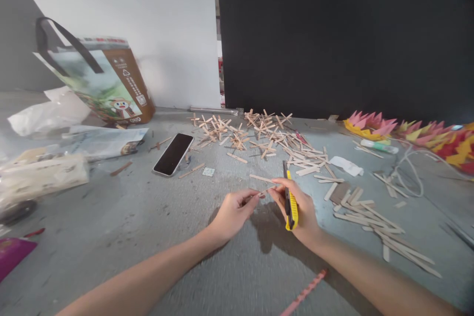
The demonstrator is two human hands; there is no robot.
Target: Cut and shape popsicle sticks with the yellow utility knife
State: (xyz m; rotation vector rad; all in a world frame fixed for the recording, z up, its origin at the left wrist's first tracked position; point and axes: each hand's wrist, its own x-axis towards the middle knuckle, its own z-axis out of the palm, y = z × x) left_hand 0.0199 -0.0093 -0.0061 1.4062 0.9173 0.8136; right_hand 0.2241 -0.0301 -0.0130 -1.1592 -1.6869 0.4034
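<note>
My left hand [237,212] is closed, its thumb and fingers pinching one end of a small wooden craft stick [267,190]. The fingertips of my right hand [301,212] meet the stick's other end. A yellow and black utility knife [291,200] also rests in my right hand, its blade end pointing away from me. Just beyond the fingertips lies another craft stick [260,177]. Farther back sits a pile of crossed craft sticks [237,133], and loose craft sticks [366,215] are scattered to the right of my right hand.
A phone [174,154] lies left of the pile. A printed bag [111,84] stands at the back left near plastic packaging [55,173]. On the right are folded paper pieces [370,126], a glue tube [379,146] and a white cable [411,177]. A pink strip [305,292] lies in front.
</note>
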